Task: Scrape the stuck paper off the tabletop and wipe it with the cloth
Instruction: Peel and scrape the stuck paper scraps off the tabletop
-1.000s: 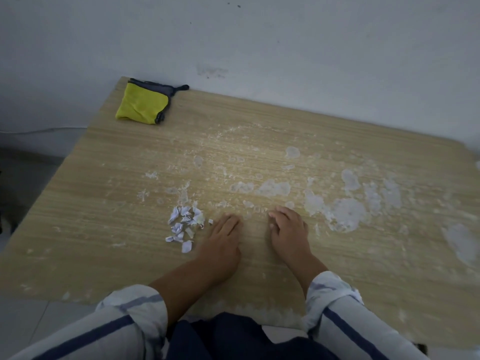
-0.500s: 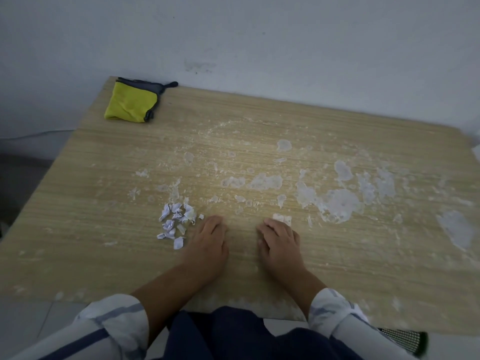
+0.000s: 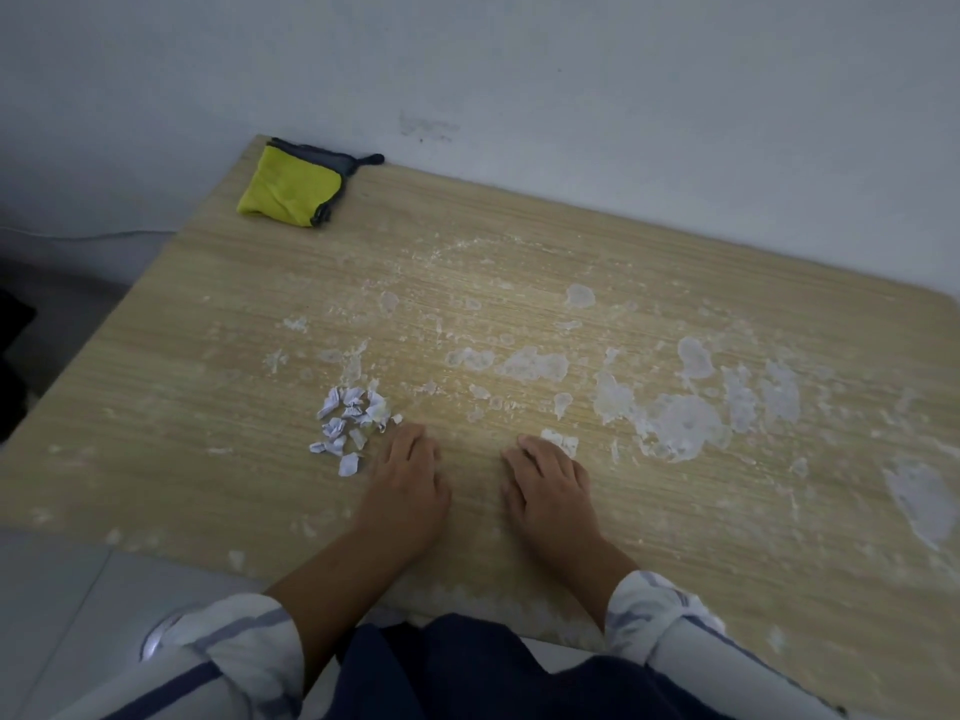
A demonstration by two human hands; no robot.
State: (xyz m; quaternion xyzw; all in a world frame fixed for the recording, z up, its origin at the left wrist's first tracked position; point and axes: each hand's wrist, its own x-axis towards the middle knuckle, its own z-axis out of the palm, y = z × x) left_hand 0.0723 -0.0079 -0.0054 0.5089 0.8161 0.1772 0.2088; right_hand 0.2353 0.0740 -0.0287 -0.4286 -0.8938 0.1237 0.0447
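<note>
Stuck paper (image 3: 680,426), patchy band running left-right

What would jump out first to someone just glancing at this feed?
The white stuck paper patches smeared across the right half of the tabletop. Next, the pile of loose scraps just left of the left hand, and the yellow cloth lying untouched at the far left corner.

My cloth (image 3: 289,191) is yellow with grey edging, the tabletop (image 3: 519,262) pale wood-grain blotched white, my sleeves (image 3: 244,646) white, navy-striped.
</note>
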